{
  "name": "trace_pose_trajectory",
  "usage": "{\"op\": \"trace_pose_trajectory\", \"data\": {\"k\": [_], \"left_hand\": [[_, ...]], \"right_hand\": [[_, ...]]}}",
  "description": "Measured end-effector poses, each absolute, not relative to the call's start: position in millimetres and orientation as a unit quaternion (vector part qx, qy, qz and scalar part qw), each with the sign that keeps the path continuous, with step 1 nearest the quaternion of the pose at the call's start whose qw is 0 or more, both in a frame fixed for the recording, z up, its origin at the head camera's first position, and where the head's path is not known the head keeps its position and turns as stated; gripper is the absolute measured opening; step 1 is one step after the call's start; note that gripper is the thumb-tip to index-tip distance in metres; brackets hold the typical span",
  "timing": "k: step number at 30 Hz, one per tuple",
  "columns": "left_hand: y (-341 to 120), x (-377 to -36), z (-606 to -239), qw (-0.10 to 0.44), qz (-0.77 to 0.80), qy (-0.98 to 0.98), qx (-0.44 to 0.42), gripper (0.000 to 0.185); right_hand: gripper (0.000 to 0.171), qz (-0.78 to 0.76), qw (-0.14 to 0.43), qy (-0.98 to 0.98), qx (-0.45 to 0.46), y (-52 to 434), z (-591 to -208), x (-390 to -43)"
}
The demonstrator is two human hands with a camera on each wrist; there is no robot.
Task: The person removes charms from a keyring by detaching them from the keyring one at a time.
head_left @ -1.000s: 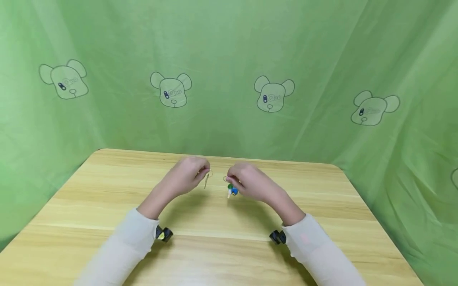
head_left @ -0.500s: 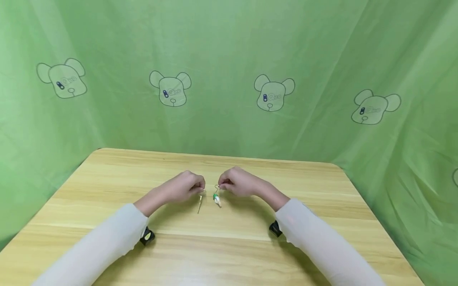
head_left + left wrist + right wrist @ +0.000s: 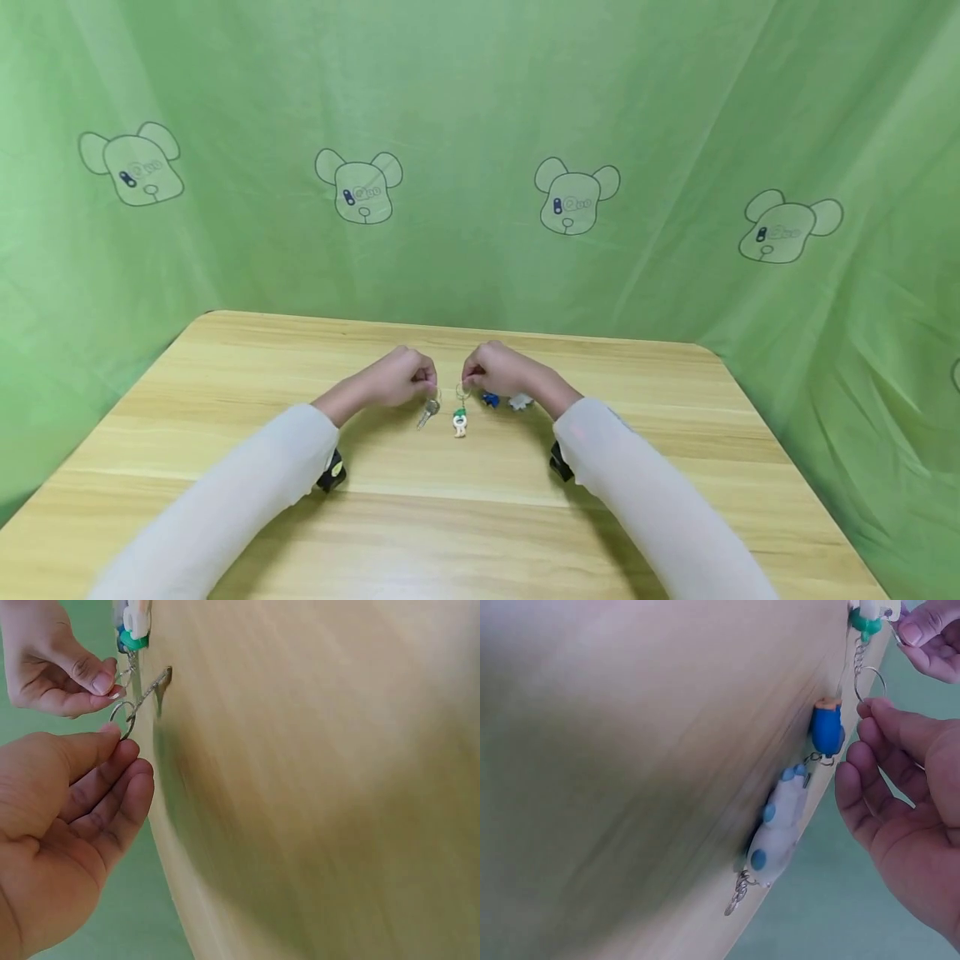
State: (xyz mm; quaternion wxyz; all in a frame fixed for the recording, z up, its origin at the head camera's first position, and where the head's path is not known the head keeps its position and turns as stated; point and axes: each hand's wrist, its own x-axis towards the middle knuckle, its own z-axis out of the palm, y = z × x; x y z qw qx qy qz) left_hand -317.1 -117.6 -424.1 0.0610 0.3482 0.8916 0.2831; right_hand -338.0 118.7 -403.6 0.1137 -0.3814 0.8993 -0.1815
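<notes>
Over the table's middle, my left hand [image 3: 405, 379] pinches a metal key ring [image 3: 122, 720] between thumb and fingertips, and a silver key [image 3: 428, 412] dangles from it. Close beside it, my right hand [image 3: 498, 368] pinches the ring [image 3: 871, 682] of a keychain. A small white figure with a green top [image 3: 460, 423] hangs from that ring by a short chain. The two rings are near each other but look apart. Beside and below the right hand lie a blue figure keychain [image 3: 826, 731] and a white keychain with blue spots [image 3: 775, 844].
The wood-grain table [image 3: 450, 533] has rounded far corners. Behind it hangs a green curtain [image 3: 465, 100] printed with bear faces. Black wrist cameras [image 3: 332, 472] sit under both light sleeves [image 3: 255, 467].
Both hands came down and toward the person, then moved slightly back up. The key and the green-topped figure now hang in plain sight. The white keychain has come into view beside the right hand.
</notes>
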Motion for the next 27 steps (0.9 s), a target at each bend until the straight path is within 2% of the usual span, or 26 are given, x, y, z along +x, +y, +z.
{"op": "trace_pose_trajectory", "data": {"k": [12,27], "left_hand": [[-109,-329,-426,0.082,0.274,0.904,0.316,0.008],[-111,-329,-426,0.078,0.248,0.914,0.311,0.007]], "right_hand": [[0.017,-0.147,0.146,0.915,-0.347,117,-411,-348],[0.014,-0.170,0.141,0.920,-0.323,123,-407,-348]]}}
